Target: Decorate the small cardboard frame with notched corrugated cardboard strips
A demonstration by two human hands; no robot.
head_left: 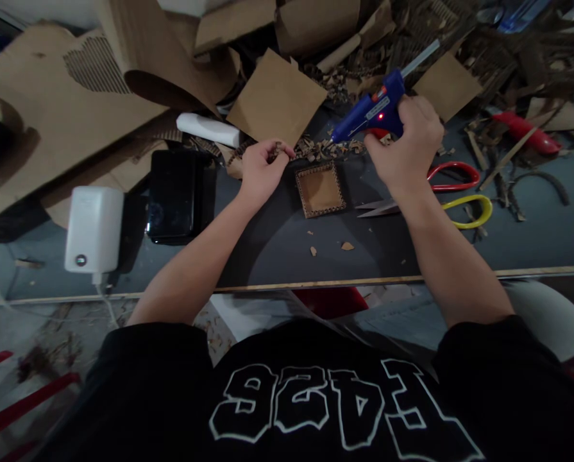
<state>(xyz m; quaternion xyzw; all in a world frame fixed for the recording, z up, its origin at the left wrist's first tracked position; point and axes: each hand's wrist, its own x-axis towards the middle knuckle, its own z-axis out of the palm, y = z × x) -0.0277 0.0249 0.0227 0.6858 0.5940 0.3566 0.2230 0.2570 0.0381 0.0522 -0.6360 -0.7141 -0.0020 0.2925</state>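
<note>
My right hand (412, 144) is wrapped round the handle of a blue hot glue gun (363, 115). Its red light is lit, a clear glue stick pokes out of the back, and the nozzle points down to the left. My left hand (262, 170) has its thumb and fingers pinched together over the cardboard scraps (315, 149); whatever lies between the fingertips is too small to make out. Between my hands, a small square cardboard tray (321, 190) with a corrugated rim lies on the table, touched by neither hand. Scissors (467, 212) with red and yellow handles lie partly under my right forearm.
On the left are a white power bank (94, 230) with a cable and a black phone-like slab (172, 196). A white roll (208, 130) and a square cardboard sheet (277, 96) lie behind my left hand. Cardboard piles line the back; a red-handled tool (527, 131) is at right.
</note>
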